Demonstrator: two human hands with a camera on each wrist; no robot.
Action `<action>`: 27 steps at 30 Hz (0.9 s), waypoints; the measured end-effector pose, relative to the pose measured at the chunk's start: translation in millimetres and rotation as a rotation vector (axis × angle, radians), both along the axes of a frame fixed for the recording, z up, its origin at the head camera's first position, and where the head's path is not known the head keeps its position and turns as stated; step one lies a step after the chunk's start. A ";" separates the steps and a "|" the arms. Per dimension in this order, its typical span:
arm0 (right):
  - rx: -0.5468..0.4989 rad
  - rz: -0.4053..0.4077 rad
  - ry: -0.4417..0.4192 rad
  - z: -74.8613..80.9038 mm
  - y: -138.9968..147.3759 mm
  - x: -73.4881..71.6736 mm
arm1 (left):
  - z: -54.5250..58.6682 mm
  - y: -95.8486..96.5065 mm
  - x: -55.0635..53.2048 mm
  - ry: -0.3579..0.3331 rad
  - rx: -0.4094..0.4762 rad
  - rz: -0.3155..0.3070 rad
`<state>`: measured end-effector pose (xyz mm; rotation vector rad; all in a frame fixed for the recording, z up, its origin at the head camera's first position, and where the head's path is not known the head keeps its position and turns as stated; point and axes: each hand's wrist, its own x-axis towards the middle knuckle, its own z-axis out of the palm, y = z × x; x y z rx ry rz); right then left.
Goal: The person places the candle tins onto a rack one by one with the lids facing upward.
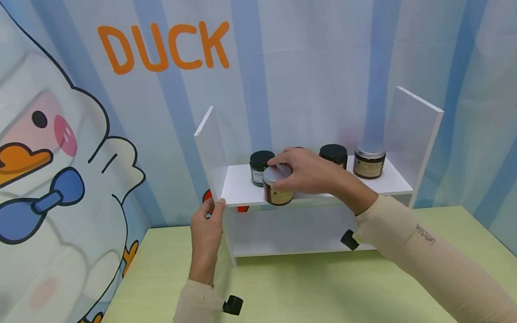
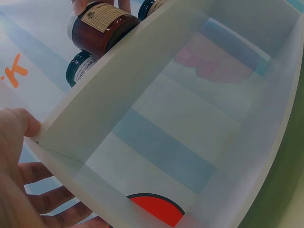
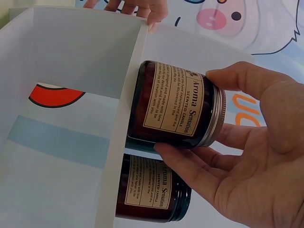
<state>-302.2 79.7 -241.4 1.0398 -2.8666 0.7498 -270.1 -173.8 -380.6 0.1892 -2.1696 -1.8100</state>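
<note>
My right hand (image 1: 310,170) holds an amber scented candle jar (image 1: 280,196) with a silver lid, thumb and fingers about its upper part. In the right wrist view the candle jar (image 3: 173,104) shows an "Aroma Sensation" label, its base by the front edge of the upper board. At the left side of the white shelf (image 1: 243,195), my left hand (image 1: 207,235) grips the side panel, thumb at the front edge and fingers round the outer face. On that board behind the held jar stands a dark-lidded candle jar (image 1: 258,175).
Farther right on the board are another dark-lidded jar (image 1: 333,152) and a silver-lidded jar (image 1: 369,164); one more is mostly hidden behind my right hand. Tall side panels (image 1: 414,130) flank the board. The shelf stands on a pale green table (image 1: 295,294) before a duck-printed curtain (image 1: 314,52).
</note>
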 end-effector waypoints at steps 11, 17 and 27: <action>-0.037 0.003 -0.025 0.7 -6.6 -0.4 | 1.2 0.2 0.1 -0.015 0.004 0.002; -0.048 0.014 -0.005 1.7 -11.2 0.1 | 1.7 0.1 -0.4 -0.013 0.009 -0.003; -0.019 0.027 0.034 2.0 -20.2 1.3 | 1.7 0.9 -0.8 -0.022 0.003 0.008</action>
